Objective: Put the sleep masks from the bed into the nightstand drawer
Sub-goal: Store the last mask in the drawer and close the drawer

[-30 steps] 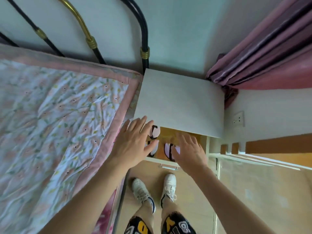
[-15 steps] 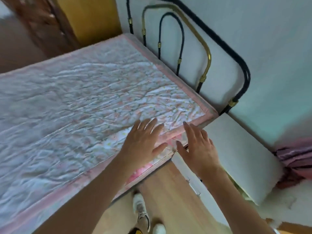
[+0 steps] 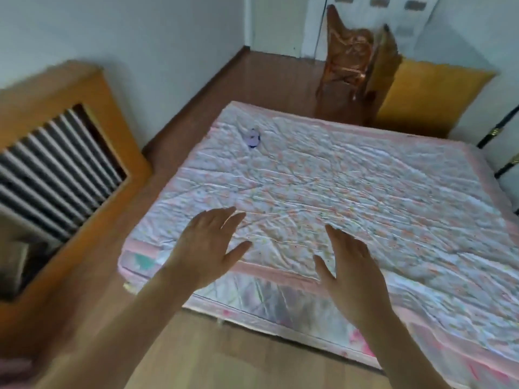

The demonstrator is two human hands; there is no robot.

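**One mask left near the bed's far left corner**

One small purple sleep mask (image 3: 253,138) lies on the pale floral quilted bed (image 3: 351,192), near its far left corner and well apart from both hands. The left hand (image 3: 209,248) and right hand (image 3: 349,272) hover over the near edge, fingers spread, holding nothing. The nightstand drawer is out of view. Best to walk along the left edge, then pinch the mask by its middle so the strap comes too.

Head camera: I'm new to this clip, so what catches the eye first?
Two open, empty hands, the left hand and right hand, spread over the near edge of the floral bed. One small purple sleep mask lies alone near the bed's far left corner, well beyond both hands.
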